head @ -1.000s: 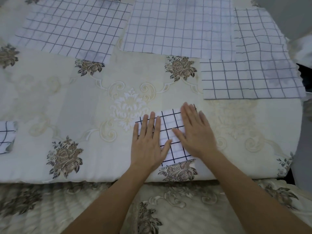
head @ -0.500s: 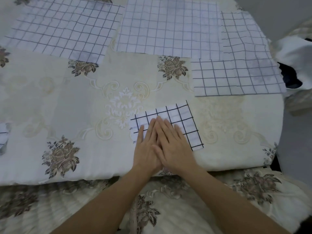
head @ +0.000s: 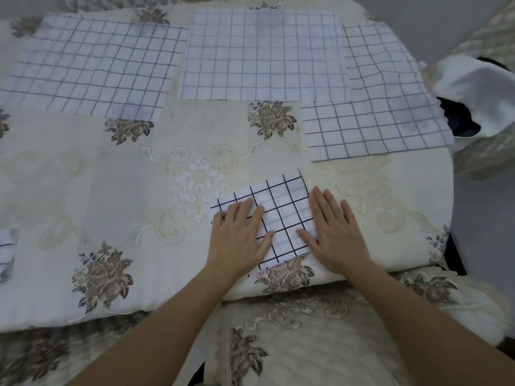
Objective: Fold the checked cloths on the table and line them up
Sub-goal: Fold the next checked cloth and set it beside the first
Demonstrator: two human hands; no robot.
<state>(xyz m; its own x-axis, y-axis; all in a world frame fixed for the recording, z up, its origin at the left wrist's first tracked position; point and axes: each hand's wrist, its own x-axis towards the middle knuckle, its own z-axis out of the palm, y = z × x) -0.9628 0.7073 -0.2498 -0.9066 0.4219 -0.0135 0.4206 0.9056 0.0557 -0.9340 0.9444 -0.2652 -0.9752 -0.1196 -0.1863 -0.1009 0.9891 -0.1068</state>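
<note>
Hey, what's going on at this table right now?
A person is folding checked cloths. Both hands, left hand and right hand, lie flat with straight fingers on a small folded cloth near the table's front edge. Several unfolded cloths lie spread at the back of the flowered tablecloth, and another folded piece sits at the far left.

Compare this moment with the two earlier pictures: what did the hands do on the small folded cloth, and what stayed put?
The left hand and right hand, side by side at the folded checked cloth's middle half a second ago, have slid apart to its left and right edges, still flat, smoothing it. Nothing gripped or released. The unfolded checked cloths and the cloth at the left edge lie unchanged.
</note>
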